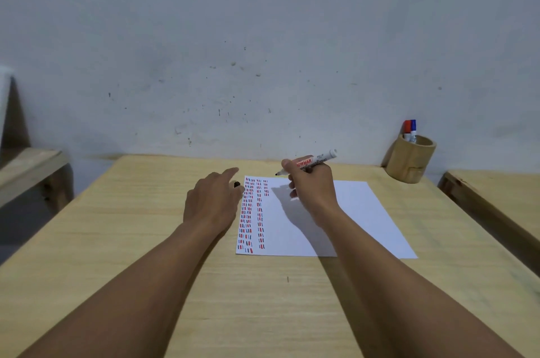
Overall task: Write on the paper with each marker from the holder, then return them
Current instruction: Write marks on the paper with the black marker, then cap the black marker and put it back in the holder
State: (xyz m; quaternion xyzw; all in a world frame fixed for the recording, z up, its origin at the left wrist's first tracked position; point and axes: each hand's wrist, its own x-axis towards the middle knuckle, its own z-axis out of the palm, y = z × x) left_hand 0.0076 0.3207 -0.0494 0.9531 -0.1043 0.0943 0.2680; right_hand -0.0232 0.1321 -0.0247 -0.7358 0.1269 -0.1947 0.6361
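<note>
On the pale wooden worktop a white sheet of paper lay flat, its left part filled with columns of short red, blue and black dashes, the rest of it bare. The right hand was clenched around an uncapped black marker, gripping the white barrel near its middle; the marker sat nearly level, its dark tip pointing left just above the far edge of the paper and its grey rear end pointing right toward the holder. The hand threw a shadow onto the sheet below it. The left hand rested palm down on the worktop just beside the left edge of the paper, index finger stretched forward, with a small black marker cap showing at its fingers; whether the fingers pinched the cap or it merely lay against them could not be told. At the far right corner of the worktop, against the grey wall, stood a round bamboo holder, well apart from the paper, with a red-capped marker and a blue-capped marker standing upright inside it, side by side
</note>
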